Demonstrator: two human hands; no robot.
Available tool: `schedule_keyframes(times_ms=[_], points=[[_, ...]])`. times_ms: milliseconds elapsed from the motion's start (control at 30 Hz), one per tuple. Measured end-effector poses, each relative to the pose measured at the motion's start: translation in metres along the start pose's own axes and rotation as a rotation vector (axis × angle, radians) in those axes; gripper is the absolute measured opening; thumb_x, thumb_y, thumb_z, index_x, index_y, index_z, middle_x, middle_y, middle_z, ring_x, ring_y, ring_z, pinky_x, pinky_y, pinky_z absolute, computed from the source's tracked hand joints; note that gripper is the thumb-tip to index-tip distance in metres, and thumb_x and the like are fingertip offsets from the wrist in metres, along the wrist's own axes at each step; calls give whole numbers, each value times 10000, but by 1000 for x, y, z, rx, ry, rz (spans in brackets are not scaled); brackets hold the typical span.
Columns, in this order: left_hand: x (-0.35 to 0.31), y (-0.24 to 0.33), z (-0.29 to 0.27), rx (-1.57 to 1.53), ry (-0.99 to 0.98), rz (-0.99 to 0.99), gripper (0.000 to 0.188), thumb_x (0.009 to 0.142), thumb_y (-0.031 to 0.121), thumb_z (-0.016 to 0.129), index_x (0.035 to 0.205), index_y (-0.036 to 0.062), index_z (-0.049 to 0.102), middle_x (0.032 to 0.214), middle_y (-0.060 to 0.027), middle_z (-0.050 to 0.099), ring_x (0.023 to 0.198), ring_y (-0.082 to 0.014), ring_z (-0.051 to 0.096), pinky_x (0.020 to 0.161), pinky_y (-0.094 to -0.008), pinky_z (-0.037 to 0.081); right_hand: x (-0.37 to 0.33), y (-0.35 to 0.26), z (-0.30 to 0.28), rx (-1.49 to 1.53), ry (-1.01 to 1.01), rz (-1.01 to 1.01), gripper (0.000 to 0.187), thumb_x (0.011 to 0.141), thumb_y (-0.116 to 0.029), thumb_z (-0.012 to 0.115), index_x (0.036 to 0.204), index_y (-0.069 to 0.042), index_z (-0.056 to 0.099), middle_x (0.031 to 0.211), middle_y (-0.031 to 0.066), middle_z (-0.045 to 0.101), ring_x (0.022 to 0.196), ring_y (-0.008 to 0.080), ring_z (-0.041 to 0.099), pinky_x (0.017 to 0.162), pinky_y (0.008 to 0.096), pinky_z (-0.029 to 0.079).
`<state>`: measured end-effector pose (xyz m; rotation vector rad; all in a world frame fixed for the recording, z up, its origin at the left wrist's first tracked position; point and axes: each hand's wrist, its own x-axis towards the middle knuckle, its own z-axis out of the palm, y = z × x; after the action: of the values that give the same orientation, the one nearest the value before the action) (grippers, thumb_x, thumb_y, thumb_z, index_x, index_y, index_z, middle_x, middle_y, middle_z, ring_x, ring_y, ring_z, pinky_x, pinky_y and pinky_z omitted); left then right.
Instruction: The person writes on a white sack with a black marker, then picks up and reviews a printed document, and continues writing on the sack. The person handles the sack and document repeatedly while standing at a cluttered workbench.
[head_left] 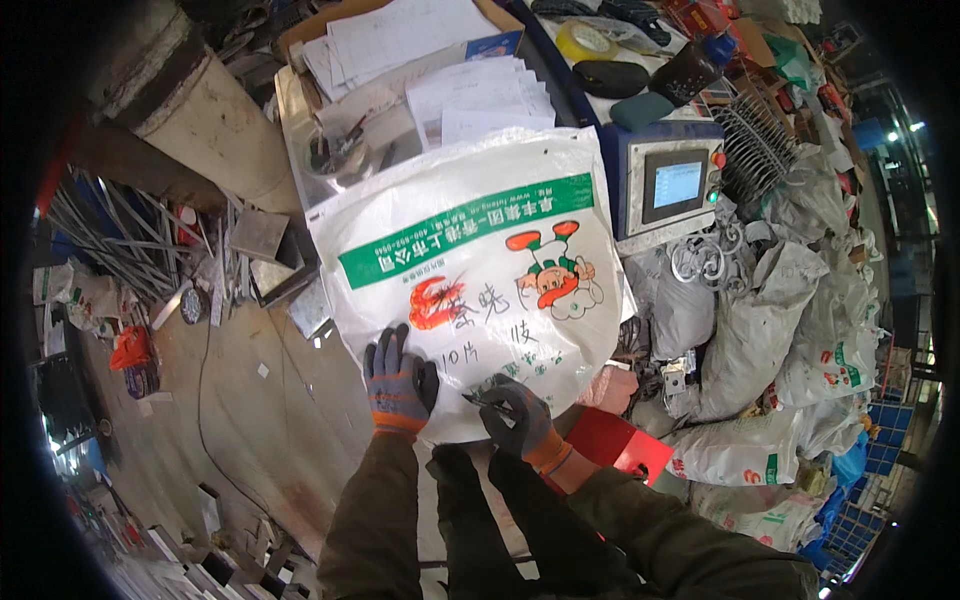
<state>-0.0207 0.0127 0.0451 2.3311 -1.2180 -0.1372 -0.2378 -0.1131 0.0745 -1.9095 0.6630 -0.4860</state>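
Observation:
A white woven plastic sack [370, 205] lies flat in front of me, its printing upside down: a green band, a cartoon figure and a red picture. Dark handwritten strokes run across its lower middle. My left hand [398, 385], in a grey and orange work glove, rests on the sack's lower left with its fingers stretched out. At the lower edge, my gloved right hand [516, 415] is closed round a dark marker pen [476, 399], whose tip points left, close to the sack. Its contact with the surface is too small to make out.
Papers [480, 95] and a clear container [335, 155] stand beyond the sack. On the right are a control box with a screen [675, 185], bulging white sacks [760, 330] and a red box [618, 445]. Metal strips [165, 225] lie at left, with a cable [205, 400] along the floor.

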Motion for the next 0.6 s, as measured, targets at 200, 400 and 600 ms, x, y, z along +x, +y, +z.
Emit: schedule_keyframes(times_ms=[200,400,600], points=[[1,0,-1,-20,-6,-7,240,977,276,769,1001,40,726,1633,-234,616,1547,-481,508,1310,-675,322,23,-25,-19,104,-59,-15,275,967,-22,853,1234,-26,786,1185,192,800,1120,366,797,977,432,640],[2,1,-2,-37,-19,-25,233,973,269,768,1004,42,735,1617,-240,626,1539,-482,514,1303,-689,325,95,-71,-55,205,13,124,351,1032,35,748,1378,-25,757,1209,141,823,1070,247,824,930,334,650],[2,1,-3,-60,-29,-24,225,957,266,773,996,51,721,1607,-242,628,1516,-490,521,1287,-698,328,304,-74,-123,-243,410,-393,257,1118,-110,729,1365,-42,749,1229,170,825,1105,337,827,934,392,646]])
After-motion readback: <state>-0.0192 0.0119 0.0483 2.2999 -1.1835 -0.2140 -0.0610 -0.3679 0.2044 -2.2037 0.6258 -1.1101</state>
